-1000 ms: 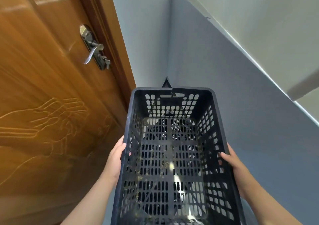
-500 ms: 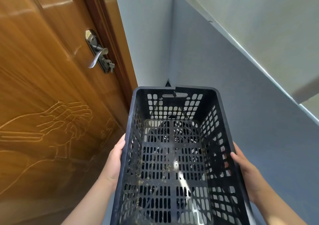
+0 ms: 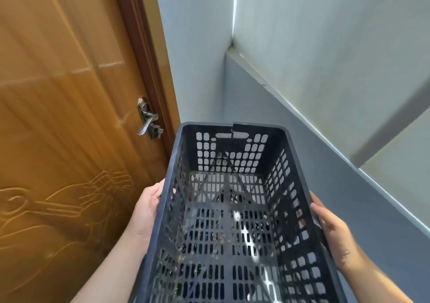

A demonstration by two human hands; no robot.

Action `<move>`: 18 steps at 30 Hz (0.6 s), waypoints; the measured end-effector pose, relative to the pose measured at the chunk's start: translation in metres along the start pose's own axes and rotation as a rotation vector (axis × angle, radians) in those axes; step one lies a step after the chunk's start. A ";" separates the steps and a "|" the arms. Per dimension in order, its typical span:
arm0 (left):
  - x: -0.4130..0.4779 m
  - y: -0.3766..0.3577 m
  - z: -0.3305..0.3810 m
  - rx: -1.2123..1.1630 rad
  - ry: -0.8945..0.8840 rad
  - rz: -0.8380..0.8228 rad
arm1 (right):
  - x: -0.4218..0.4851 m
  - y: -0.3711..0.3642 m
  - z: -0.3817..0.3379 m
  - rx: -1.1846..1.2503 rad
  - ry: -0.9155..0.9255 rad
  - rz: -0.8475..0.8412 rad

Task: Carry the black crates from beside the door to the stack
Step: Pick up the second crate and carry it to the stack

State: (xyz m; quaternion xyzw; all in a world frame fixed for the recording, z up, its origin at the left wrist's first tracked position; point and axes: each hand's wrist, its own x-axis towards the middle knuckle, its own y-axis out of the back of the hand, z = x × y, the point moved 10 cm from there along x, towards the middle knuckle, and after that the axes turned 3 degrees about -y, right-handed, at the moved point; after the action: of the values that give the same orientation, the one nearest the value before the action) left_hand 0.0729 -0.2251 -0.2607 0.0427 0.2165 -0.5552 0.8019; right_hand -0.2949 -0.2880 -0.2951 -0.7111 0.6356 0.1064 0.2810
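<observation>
A black slotted plastic crate (image 3: 230,230) fills the lower middle of the head view, held up in the air and tilted slightly. Its far rim has a crack near the handle slot. Bits of dry debris lie on its floor. My left hand (image 3: 146,212) grips the crate's left wall from outside, thumb over the rim. My right hand (image 3: 335,235) holds the right wall, fingers wrapped under the rim. The stack and any other crates are out of sight.
A glossy brown wooden door (image 3: 65,139) with a metal lever handle (image 3: 149,121) stands close on the left. A dark door frame (image 3: 144,53) borders it. Pale grey-blue walls (image 3: 302,139) meet in a corner straight ahead, with a ledge running along the right wall.
The view has tilted upward and the crate has risen with both hands. The door handle now sits lower in the frame, and more of the wall corner shows above.
</observation>
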 end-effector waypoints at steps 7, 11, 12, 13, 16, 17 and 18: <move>-0.023 -0.012 0.064 0.058 -0.090 -0.051 | -0.042 -0.031 -0.065 0.030 0.030 0.012; -0.052 -0.032 0.114 0.111 -0.247 -0.057 | -0.071 -0.045 -0.105 -0.029 0.126 0.030; -0.065 -0.037 0.131 0.108 -0.294 -0.049 | -0.078 -0.050 -0.114 -0.052 0.145 0.002; -0.073 -0.041 0.144 0.122 -0.331 -0.022 | -0.085 -0.055 -0.121 -0.084 0.159 -0.024; -0.087 -0.050 0.171 0.125 -0.378 -0.025 | -0.107 -0.061 -0.149 -0.138 0.283 -0.026; -0.087 -0.050 0.175 0.119 -0.387 -0.005 | -0.115 -0.065 -0.159 -0.146 0.312 -0.019; -0.090 -0.049 0.179 0.123 -0.402 0.000 | -0.121 -0.069 -0.166 -0.145 0.335 -0.031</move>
State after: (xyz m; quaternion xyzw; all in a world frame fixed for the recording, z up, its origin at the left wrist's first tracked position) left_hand 0.0555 -0.2206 -0.0555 -0.0200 0.0177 -0.5648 0.8248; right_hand -0.2830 -0.2721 -0.0795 -0.7469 0.6532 0.0277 0.1210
